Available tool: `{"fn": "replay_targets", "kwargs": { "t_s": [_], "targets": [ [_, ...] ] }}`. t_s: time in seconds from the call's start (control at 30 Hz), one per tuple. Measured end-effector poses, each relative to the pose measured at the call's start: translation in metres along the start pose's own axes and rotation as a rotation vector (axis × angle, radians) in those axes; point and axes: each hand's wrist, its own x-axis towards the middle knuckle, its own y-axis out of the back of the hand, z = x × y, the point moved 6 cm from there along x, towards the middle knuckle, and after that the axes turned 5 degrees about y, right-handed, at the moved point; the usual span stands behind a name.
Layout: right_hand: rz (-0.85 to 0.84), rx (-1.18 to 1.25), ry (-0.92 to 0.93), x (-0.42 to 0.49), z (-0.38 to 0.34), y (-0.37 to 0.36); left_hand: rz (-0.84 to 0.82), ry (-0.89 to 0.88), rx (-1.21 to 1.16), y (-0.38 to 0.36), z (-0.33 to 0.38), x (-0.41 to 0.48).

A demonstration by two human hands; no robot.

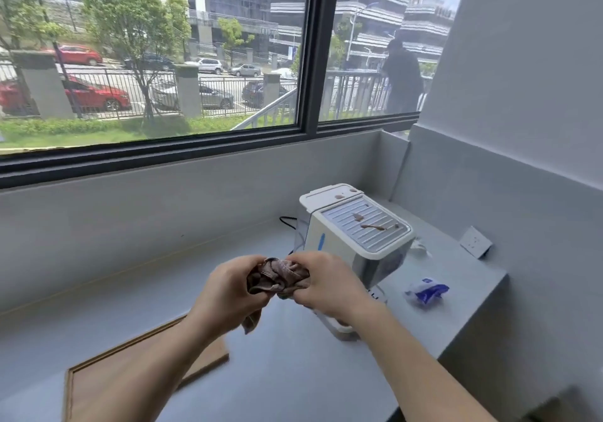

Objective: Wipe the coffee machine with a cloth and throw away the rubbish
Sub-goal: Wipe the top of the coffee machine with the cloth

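A white coffee machine [355, 235] stands on the grey counter [163, 278], with brown smears on its ribbed top and rear lid. In front of it, above the counter, my left hand [228, 287] and my right hand [329, 281] both grip a bunched brown cloth [277, 278]; one end of it hangs down under my left hand. A crumpled blue and white wrapper [425, 291] lies on the counter to the right of the machine. A scrap of crumpled white paper [419, 247] sits just behind the machine's right side.
A wooden board [98, 372] lies at the counter's near left, partly under my left forearm. A white wall socket [475, 241] sits on the right wall. The counter's right edge drops off near the wrapper. A black cable [287, 221] runs behind the machine. A window spans the back.
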Motion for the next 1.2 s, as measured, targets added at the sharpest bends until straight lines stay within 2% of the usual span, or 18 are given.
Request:
{"fn": "replay_targets", "kwargs": {
  "t_s": [0.23, 0.37, 0.57, 0.77, 0.9, 1.03, 1.1, 1.2],
  "targets": [
    [0.149, -0.063, -0.001, -0.027, 0.041, 0.092, 0.057, -0.103, -0.065, -0.034, 0.089, 0.036],
    [0.220, -0.107, 0.004, -0.034, 0.085, 0.138, 0.148, -0.168, -0.033, -0.068, 0.141, 0.065],
    [0.209, -0.094, 0.007, -0.017, 0.160, 0.189, 0.258, -0.166, 0.021, -0.127, 0.186, 0.114],
    [0.152, -0.077, 0.015, 0.010, 0.213, 0.181, 0.247, -0.039, 0.124, -0.178, 0.180, 0.129],
    [0.054, -0.085, 0.008, 0.018, 0.236, 0.153, 0.213, -0.012, 0.315, -0.192, 0.168, 0.121],
    [-0.015, 0.072, -0.025, 0.017, 0.240, 0.141, 0.336, -0.014, 0.343, -0.181, 0.140, 0.097],
    [0.098, 0.027, -0.003, 0.019, 0.233, 0.141, 0.360, -0.017, 0.375, -0.177, 0.124, 0.091],
    [0.263, -0.212, 0.020, 0.021, 0.212, 0.135, 0.354, 0.055, 0.313, -0.180, 0.109, 0.090]
  ]
}}
